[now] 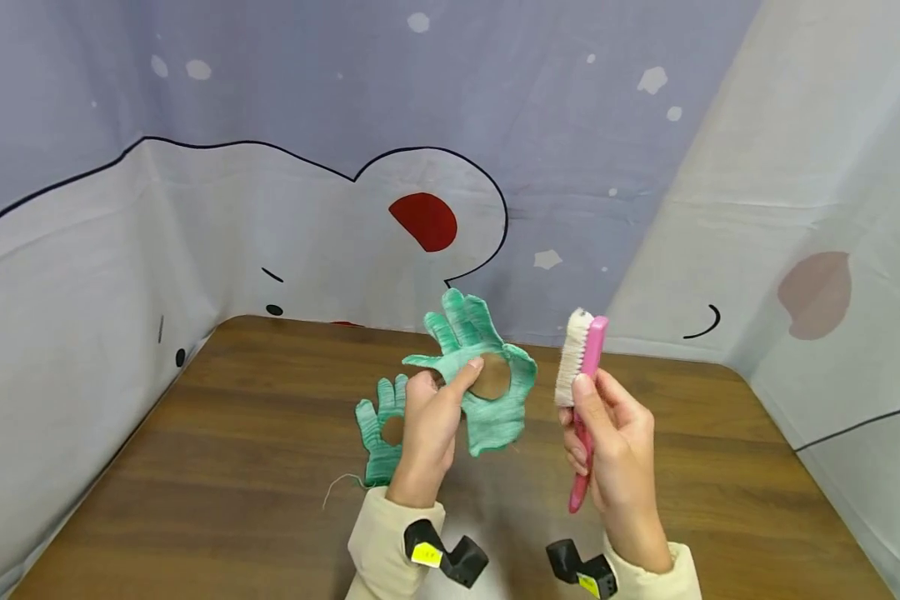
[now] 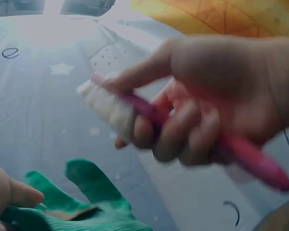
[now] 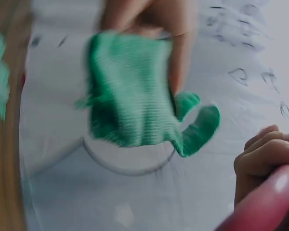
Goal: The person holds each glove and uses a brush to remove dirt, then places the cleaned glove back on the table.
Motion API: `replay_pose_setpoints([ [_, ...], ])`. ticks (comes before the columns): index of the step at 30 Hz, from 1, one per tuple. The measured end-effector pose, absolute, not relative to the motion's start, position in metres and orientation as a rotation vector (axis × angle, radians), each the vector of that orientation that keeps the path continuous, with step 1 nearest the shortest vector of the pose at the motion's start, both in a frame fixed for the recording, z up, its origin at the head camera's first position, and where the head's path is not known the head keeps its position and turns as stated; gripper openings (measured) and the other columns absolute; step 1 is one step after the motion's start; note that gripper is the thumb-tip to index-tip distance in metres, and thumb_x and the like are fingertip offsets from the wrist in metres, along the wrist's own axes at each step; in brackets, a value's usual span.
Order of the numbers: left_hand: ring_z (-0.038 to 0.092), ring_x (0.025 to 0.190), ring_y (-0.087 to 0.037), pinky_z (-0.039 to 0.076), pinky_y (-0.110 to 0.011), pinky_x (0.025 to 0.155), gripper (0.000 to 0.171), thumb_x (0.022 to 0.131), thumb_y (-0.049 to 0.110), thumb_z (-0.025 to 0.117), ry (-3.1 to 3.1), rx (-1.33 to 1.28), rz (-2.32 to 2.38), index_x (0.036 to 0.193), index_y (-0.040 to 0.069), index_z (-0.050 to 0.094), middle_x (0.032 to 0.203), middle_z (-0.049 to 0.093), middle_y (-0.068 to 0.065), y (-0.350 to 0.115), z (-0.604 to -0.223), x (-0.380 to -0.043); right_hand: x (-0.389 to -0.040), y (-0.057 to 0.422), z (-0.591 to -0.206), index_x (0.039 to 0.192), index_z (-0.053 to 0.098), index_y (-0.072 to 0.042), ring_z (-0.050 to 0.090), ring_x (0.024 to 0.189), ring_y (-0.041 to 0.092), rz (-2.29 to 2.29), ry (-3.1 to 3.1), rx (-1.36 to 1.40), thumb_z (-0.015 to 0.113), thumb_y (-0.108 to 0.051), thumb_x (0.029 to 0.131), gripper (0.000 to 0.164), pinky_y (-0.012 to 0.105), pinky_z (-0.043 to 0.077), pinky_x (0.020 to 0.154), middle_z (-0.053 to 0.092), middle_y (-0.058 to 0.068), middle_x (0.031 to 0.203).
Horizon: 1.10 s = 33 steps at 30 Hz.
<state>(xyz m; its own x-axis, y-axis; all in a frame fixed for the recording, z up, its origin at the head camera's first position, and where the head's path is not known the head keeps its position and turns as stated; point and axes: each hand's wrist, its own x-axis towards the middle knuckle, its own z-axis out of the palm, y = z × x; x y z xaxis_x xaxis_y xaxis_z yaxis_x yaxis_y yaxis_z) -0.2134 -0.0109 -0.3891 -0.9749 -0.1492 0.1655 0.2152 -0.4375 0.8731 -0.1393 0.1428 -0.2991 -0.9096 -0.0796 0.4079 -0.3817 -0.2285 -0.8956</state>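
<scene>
My left hand (image 1: 429, 429) pinches a green knit glove (image 1: 497, 425) above the table, thumb on the edge of a round brown area in its palm. The glove's fingers point up and away. In the right wrist view the green glove (image 3: 132, 86) is blurred, its cuff toward the camera. My right hand (image 1: 621, 442) grips a pink-handled brush (image 1: 591, 354) upright, white bristles facing the glove, apart from it. The left wrist view shows the brush (image 2: 253, 159) with fingers wrapped round its handle. A second green glove (image 1: 382, 458) lies on the table, partly behind my left hand.
The wooden table (image 1: 255, 500) ends at a printed cloth backdrop (image 1: 307, 225) at the back and sides. A loose thread (image 1: 337, 481) trails from the second glove. Black camera mounts (image 1: 461, 560) sit on both cream sleeves (image 1: 378, 533).
</scene>
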Motion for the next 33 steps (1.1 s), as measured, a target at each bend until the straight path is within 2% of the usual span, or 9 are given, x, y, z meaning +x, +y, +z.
replay_pose_setpoints([
  [4,0.050,0.069,-0.021,0.041,-0.032,0.066,0.034,0.084,0.028,0.050,-1.383,-0.194,-2.803,0.083,-0.005,0.046,0.077,0.048,-0.013,-0.013,-0.332,-0.171,-0.130,0.128,-0.294,0.108,0.050,0.001,0.036,0.038,0.012,1.815,-2.048,0.535,0.052,-0.004,0.081,0.027,0.025,0.029,0.030,0.049,0.012,0.065],
  [6,0.049,0.085,-0.023,0.039,-0.034,0.075,0.040,0.086,0.031,0.045,-1.338,-0.319,-2.826,0.097,-0.007,0.045,0.094,0.049,-0.016,-0.006,-0.347,-0.182,-0.128,0.122,-0.294,0.112,0.050,-0.004,0.041,0.043,0.011,1.646,-2.123,0.551,0.056,-0.005,0.079,0.033,0.023,0.033,0.035,0.053,0.010,0.070],
  [8,0.048,0.088,-0.023,0.038,-0.035,0.077,0.043,0.086,0.033,0.043,-1.344,-0.387,-2.804,0.099,-0.008,0.046,0.096,0.048,-0.016,-0.003,-0.345,-0.180,-0.128,0.118,-0.299,0.114,0.050,-0.009,0.045,0.048,0.011,1.476,-2.181,0.564,0.060,-0.009,0.077,0.038,0.022,0.036,0.039,0.056,0.005,0.074],
  [12,0.046,0.063,-0.014,0.039,-0.025,0.061,0.040,0.087,0.031,0.042,-1.440,-0.390,-2.707,0.087,-0.007,0.050,0.073,0.047,-0.008,0.001,-0.339,-0.178,-0.137,0.115,-0.312,0.115,0.050,-0.016,0.045,0.052,0.010,1.213,-2.226,0.547,0.063,-0.020,0.075,0.043,0.021,0.037,0.042,0.056,-0.002,0.075],
  [16,0.045,0.058,-0.012,0.038,-0.023,0.057,0.035,0.088,0.022,0.041,-1.529,-0.330,-2.658,0.083,-0.011,0.052,0.065,0.048,-0.008,-0.006,-0.317,-0.163,-0.146,0.117,-0.321,0.113,0.051,-0.018,0.045,0.052,0.009,1.076,-2.206,0.482,0.065,-0.027,0.072,0.044,0.020,0.036,0.043,0.055,-0.004,0.073],
  [20,0.053,0.077,-0.019,0.043,-0.031,0.067,0.035,0.089,0.021,0.040,-1.536,-0.387,-2.636,0.092,-0.013,0.051,0.082,0.055,-0.016,-0.009,-0.317,-0.164,-0.153,0.125,-0.323,0.111,0.053,-0.018,0.044,0.052,0.009,1.036,-2.186,0.424,0.066,-0.029,0.070,0.044,0.020,0.035,0.043,0.055,-0.004,0.072],
  [26,0.052,0.069,-0.020,0.044,-0.031,0.063,0.037,0.087,0.029,0.044,-1.507,-0.499,-2.554,0.082,-0.006,0.053,0.074,0.053,-0.014,-0.010,-0.349,-0.182,-0.159,0.139,-0.323,0.109,0.054,-0.016,0.045,0.052,0.010,1.032,-2.201,0.288,0.065,-0.032,0.071,0.043,0.021,0.036,0.043,0.055,-0.003,0.070],
  [29,0.051,0.071,-0.019,0.043,-0.030,0.065,0.039,0.087,0.031,0.043,-1.473,-0.477,-2.590,0.079,-0.006,0.051,0.071,0.049,-0.011,-0.010,-0.352,-0.183,-0.153,0.136,-0.317,0.108,0.055,-0.014,0.049,0.054,0.011,1.207,-2.166,0.326,0.065,-0.025,0.072,0.039,0.020,0.040,0.044,0.058,0.000,0.075],
  [33,0.047,0.088,-0.021,0.038,-0.033,0.077,0.041,0.088,0.031,0.040,-1.356,-0.380,-2.757,0.089,-0.009,0.047,0.086,0.048,-0.013,-0.008,-0.331,-0.170,-0.140,0.121,-0.306,0.105,0.054,-0.006,0.049,0.050,0.014,1.456,-2.134,0.585,0.063,-0.008,0.074,0.032,0.021,0.040,0.040,0.058,0.004,0.073],
])
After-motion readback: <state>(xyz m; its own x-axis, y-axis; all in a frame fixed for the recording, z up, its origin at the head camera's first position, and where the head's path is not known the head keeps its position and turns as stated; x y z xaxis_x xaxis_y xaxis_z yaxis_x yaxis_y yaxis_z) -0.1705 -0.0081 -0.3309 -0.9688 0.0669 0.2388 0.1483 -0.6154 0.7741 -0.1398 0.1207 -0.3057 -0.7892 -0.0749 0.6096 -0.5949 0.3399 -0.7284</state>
